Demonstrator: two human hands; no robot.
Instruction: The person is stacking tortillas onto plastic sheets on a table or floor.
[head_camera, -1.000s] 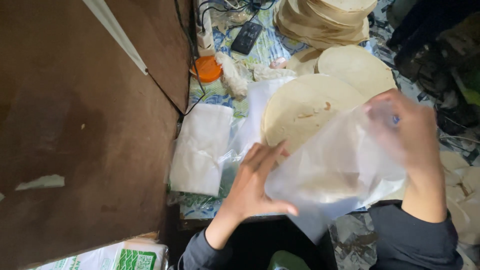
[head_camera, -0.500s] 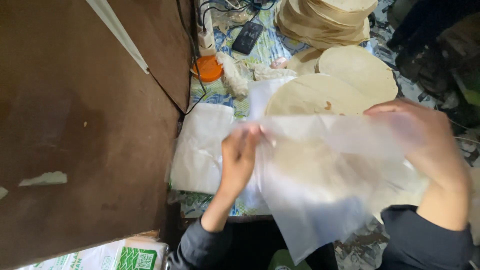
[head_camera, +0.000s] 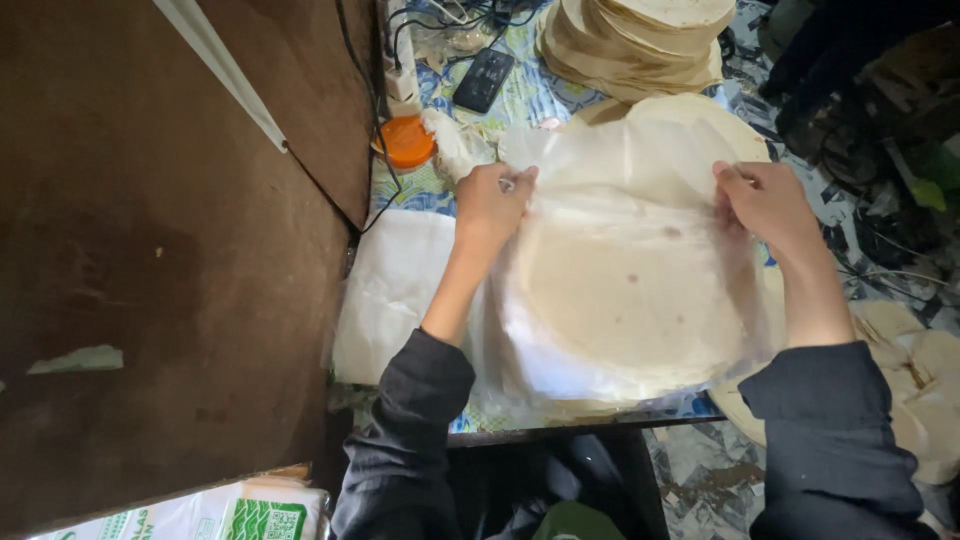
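Because it is thin, limp and near weightless, the clear plastic bag (head_camera: 620, 290) will likely slip and cling, so it is best gripped at its far mouth edge, one corner per hand. It lies spread over the stack of round pale flatbreads (head_camera: 630, 300) on the patterned tabletop (head_camera: 520, 95); those discs look soft, floppy and easy to tear. The left hand (head_camera: 490, 200) is pinched closed on the bag's left corner, the right hand (head_camera: 765, 200) likewise on the right corner. Beyond stand a taller flatbread pile (head_camera: 640, 35), an orange lid (head_camera: 407, 140), a black phone (head_camera: 480, 78), and a folded white bag stack (head_camera: 390, 295) to the left.
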